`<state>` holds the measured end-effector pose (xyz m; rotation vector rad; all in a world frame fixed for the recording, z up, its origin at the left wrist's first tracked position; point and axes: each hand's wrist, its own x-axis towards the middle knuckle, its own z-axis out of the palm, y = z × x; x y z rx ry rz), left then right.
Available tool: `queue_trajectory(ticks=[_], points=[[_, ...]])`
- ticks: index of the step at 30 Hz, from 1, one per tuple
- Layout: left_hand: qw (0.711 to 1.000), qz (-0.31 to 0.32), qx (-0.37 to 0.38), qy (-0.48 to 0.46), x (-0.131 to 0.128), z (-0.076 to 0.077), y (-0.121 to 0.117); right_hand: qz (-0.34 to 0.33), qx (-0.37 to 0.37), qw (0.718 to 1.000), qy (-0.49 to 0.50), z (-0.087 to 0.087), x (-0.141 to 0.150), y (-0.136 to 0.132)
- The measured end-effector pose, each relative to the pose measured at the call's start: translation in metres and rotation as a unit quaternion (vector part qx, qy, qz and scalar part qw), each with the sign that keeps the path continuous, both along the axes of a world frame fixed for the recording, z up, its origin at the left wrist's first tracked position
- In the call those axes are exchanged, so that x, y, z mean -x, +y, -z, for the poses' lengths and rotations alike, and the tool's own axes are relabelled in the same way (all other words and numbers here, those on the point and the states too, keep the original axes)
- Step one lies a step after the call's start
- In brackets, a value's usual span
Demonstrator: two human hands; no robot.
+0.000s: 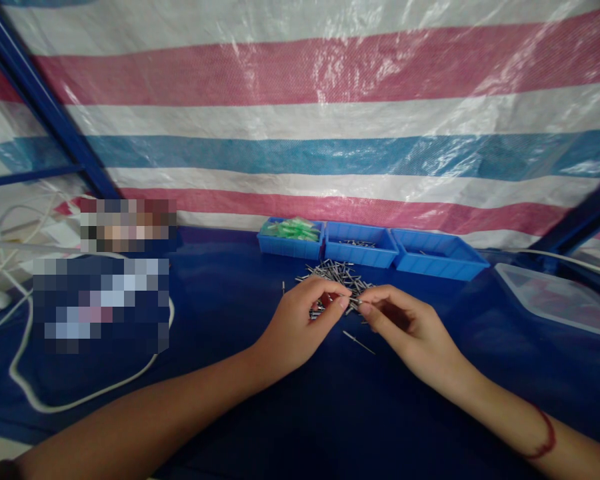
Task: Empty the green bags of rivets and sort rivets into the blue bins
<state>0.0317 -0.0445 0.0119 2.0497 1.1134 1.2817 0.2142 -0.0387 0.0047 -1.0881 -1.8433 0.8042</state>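
Over a pile of blind rivets (333, 269) on the blue table, both hands meet with their fingertips nearly touching. My left hand (303, 317) is closed in a pinch on a small metal rivet (353, 301). From the other side, my right hand (410, 327) pinches at the same spot with thumb and forefinger, also on metal. Fingers cover most of what is held, so whether it is one rivet or two cannot be told. A single loose rivet (359, 342) lies just below the hands. Another thin rivet (283, 287) is left of the pile.
Behind the pile stand three blue bins: one with green packets (293, 229), a middle bin (360, 256) with some rivets, and a right bin (437, 265) with a few small pieces. A translucent plastic lid or tray (555, 300) lies right. A white cable (80, 405) loops at left.
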Motion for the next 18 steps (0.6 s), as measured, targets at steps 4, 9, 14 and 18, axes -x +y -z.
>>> queue_trajectory(ticks=[4, 9, 14, 18], points=[[1.000, 0.011, 0.003, 0.016, 0.001, 0.000, 0.003, 0.025, -0.050, 0.998, 0.016, 0.001, -0.002, -0.001], [0.997, 0.042, 0.007, 0.063, 0.001, 0.002, 0.004, 0.015, -0.163, 0.986, -0.044, -0.005, -0.004, -0.005], [0.988, 0.013, -0.015, 0.151, 0.006, -0.001, 0.005, 0.069, -0.252, 0.961, -0.096, -0.016, -0.017, 0.013], [0.956, -0.006, -0.035, 0.291, 0.018, -0.008, 0.011, 0.293, -0.226, 0.922, -0.110, -0.020, -0.052, 0.049]])
